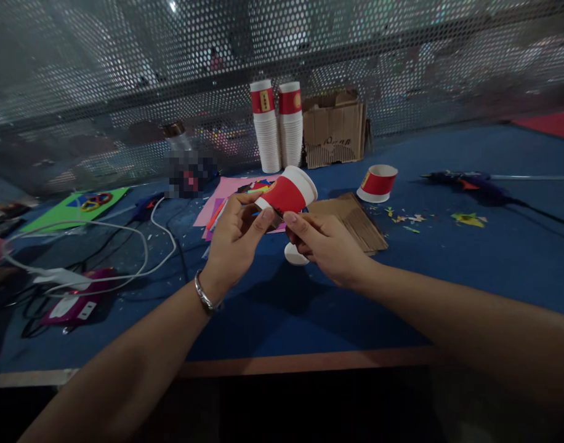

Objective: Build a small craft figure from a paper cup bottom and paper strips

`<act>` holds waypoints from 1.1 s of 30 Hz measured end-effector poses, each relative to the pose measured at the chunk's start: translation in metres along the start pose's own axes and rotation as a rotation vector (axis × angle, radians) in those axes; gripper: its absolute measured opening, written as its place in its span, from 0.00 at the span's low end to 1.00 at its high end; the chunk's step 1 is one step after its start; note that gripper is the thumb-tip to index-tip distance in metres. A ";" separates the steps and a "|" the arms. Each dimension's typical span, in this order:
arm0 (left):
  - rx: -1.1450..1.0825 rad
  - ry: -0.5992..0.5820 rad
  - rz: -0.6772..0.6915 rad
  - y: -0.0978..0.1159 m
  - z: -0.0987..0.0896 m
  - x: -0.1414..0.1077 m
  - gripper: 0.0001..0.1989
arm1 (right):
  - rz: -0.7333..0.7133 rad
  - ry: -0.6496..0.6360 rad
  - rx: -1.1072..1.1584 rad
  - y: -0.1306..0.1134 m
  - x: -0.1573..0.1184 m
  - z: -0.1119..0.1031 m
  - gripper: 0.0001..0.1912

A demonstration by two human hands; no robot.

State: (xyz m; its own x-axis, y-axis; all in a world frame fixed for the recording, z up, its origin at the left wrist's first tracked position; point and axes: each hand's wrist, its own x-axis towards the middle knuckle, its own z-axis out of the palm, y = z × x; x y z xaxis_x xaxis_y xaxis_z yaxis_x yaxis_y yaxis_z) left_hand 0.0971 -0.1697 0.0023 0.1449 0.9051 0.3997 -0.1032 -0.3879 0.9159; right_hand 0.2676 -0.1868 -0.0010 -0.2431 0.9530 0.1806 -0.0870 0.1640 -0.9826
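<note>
A red and white paper cup [289, 189] is held tilted above the table, its wide rim to the upper right. My left hand [238, 231] is closed round the cup's lower left side, thumb in front. At the cup's near side, my right hand [326, 243] is closed, with thumb and bent fingers pinching its edge. A small dark, shiny piece shows between the two thumbs; I cannot make out what it is. Just below my right hand is a white round piece [296, 254], partly hidden by the fingers.
Two tall stacks of paper cups [267, 138] stand before a perforated metal screen [208, 55], beside a cardboard box [335, 132]. A short cut cup [378, 184], paper scraps [469, 219], corrugated cardboard [351, 221] and glue gun [480, 184] lie rightward. Cables and a purple power strip [79, 301] lie left.
</note>
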 end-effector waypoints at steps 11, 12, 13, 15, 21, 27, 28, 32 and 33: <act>0.152 -0.010 0.126 0.000 -0.001 -0.001 0.20 | 0.003 0.021 -0.005 0.003 -0.002 0.002 0.33; 0.154 -0.007 0.141 0.000 -0.001 -0.002 0.20 | -0.003 0.023 -0.007 0.002 -0.003 0.003 0.33; 0.154 -0.005 0.153 0.000 0.000 -0.002 0.20 | -0.009 0.025 -0.008 0.002 -0.004 0.004 0.33; 0.168 -0.001 0.169 0.000 0.001 -0.004 0.19 | -0.017 0.031 -0.003 0.000 -0.005 0.004 0.33; 0.228 0.011 0.184 -0.001 0.003 -0.005 0.20 | -0.030 0.035 0.024 -0.001 -0.006 0.005 0.33; 0.278 0.015 0.223 -0.002 0.000 -0.006 0.21 | -0.008 0.045 0.052 0.001 -0.006 0.006 0.33; 0.289 0.017 0.230 -0.002 0.000 -0.006 0.21 | -0.006 0.044 0.057 0.000 -0.006 0.007 0.33; 0.283 0.005 0.211 -0.004 0.001 -0.007 0.19 | 0.005 0.035 0.079 0.000 -0.005 0.007 0.32; 0.274 -0.004 0.200 -0.005 0.001 -0.007 0.19 | 0.009 0.037 0.080 0.001 -0.006 0.007 0.31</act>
State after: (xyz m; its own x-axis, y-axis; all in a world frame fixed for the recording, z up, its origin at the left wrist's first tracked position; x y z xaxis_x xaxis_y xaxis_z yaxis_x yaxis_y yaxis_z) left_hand 0.0978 -0.1745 -0.0047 0.1521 0.8062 0.5717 0.1387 -0.5901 0.7953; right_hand 0.2618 -0.1939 -0.0022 -0.2086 0.9633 0.1687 -0.1621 0.1360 -0.9773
